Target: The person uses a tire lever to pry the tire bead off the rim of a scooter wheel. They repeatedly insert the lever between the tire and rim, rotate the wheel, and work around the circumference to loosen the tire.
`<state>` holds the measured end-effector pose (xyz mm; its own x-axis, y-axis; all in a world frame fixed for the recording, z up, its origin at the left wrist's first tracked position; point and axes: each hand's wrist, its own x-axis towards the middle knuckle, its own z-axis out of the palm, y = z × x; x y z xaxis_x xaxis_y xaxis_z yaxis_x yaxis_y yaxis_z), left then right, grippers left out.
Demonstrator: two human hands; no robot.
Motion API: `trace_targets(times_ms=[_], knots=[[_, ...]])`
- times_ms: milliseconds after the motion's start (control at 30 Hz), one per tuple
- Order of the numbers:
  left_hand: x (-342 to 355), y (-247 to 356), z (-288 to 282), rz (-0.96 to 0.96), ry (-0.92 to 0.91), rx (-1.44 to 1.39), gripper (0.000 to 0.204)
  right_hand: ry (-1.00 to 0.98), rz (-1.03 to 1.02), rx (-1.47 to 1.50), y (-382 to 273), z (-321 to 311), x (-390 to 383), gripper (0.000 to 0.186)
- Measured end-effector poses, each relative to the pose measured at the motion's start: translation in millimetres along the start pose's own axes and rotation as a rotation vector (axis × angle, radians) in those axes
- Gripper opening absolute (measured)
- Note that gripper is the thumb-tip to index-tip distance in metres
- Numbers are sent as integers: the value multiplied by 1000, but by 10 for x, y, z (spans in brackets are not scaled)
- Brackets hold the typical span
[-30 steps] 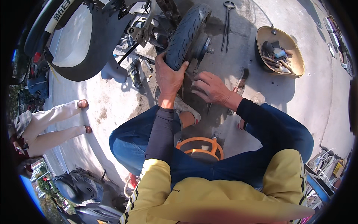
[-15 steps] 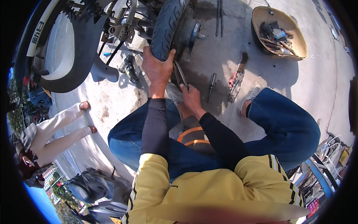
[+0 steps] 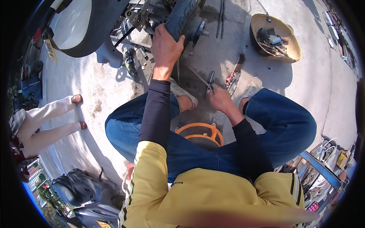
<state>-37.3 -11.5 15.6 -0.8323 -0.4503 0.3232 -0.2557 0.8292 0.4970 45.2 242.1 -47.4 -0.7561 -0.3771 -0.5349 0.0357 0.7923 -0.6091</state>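
Observation:
My left hand [image 3: 165,47] rests on the black tyre [image 3: 181,15] of a scooter's rear wheel, fingers wrapped over its tread. Low between my knees, my right hand [image 3: 219,99] is closed around a slim metal hand tool [image 3: 205,80] whose thin shaft points up-left over the concrete. I sit with blue-jeaned legs apart, feet in light shoes either side of the tool. A red-handled tool [image 3: 232,75] lies on the ground just right of that hand.
A yellow basin [image 3: 292,41] of tools sits at the upper right. The scooter's grey body [image 3: 91,34] fills the upper left. An orange stool rim [image 3: 197,129] shows under me. Another person's legs [image 3: 45,121] stand at left; a parked scooter [image 3: 80,193] is at lower left.
My right hand left the wheel, came down to the ground between my legs and took hold of the slim tool. The left hand stayed on the tyre.

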Motion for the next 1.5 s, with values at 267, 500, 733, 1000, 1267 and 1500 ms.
trace_targets(times_ms=[267,500,733,1000,1267,1500], knots=[[548,165,141,87,-14,219,73,104,-252,-474,-534,-884,-293,23],[576,203,98,97,-66,186,71,251,-560,-674,-809,-1103,203,30],[353,5,60,220,40,-55,81,270,-573,-792,-895,-1029,650,28],[151,-245,64,26,-63,-189,98,84,-423,-427,-946,-1070,694,33],[151,-455,217,93,-27,-176,111,64,-405,-693,-980,-1073,841,32],[153,-215,13,4,-86,-265,91,223,-609,-583,-775,-1077,782,33]])
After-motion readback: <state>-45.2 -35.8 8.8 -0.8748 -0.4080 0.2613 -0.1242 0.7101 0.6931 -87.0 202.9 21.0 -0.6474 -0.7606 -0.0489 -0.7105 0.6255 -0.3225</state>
